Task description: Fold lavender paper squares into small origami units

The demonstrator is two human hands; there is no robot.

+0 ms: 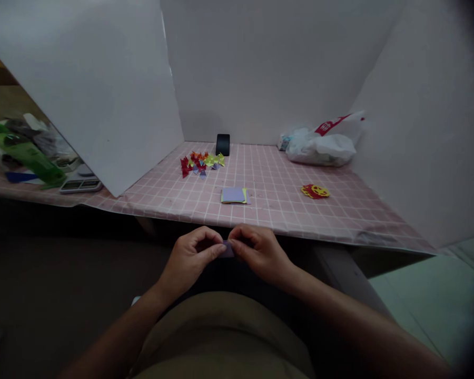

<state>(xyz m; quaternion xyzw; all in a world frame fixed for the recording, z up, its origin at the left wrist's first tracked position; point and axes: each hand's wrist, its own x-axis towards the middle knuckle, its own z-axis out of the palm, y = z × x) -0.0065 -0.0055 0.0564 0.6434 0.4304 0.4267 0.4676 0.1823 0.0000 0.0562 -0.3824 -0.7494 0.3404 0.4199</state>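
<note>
Between my two hands, just below the table's front edge, is a small piece of purple paper (pixel 228 250). My left hand (pixel 193 255) pinches its left side between thumb and fingers. The right side is pinched in the same way by my right hand (pixel 260 253). Straight ahead on the table lies a stack of square paper sheets (pixel 234 195), purple on top with yellow showing beneath. Farther back sits a cluster of small folded paper pieces (pixel 201 162) in red, orange, yellow and purple.
Red and yellow paper cutouts (pixel 315 191) lie to the right on the pink checked tablecloth (pixel 268 210). A black object (pixel 223 145) stands at the back, left of a white plastic bag (pixel 322 146). White boards (pixel 256 68) enclose the area. A scale (pixel 81 184) and green bottle (pixel 29 155) are outside, left.
</note>
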